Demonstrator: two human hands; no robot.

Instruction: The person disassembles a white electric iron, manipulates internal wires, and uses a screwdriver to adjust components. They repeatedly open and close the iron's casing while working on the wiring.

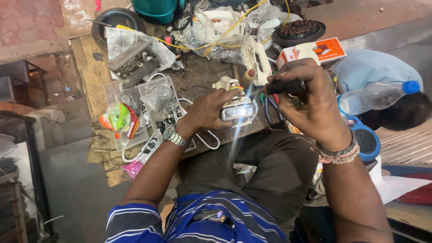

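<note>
Left grip (204, 114) clamps a small white appliance with a shiny metal face (236, 108); right grip (310, 101) is clenched on a black-handled screwdriver (285, 86).
I hold both above the cluttered wooden counter (92, 74), over my lap; the screwdriver's tip points at the appliance's top. Beside my left wrist lies a clear plastic box (157, 101), and beyond my right grip a plastic bottle (373, 95).

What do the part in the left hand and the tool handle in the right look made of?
The part in the left hand looks like polished metal: mirror-bright glare, on a cream body that seems plastic. The screwdriver handle in the right hand looks like matte black plastic or rubber, dull, no shine.
</note>
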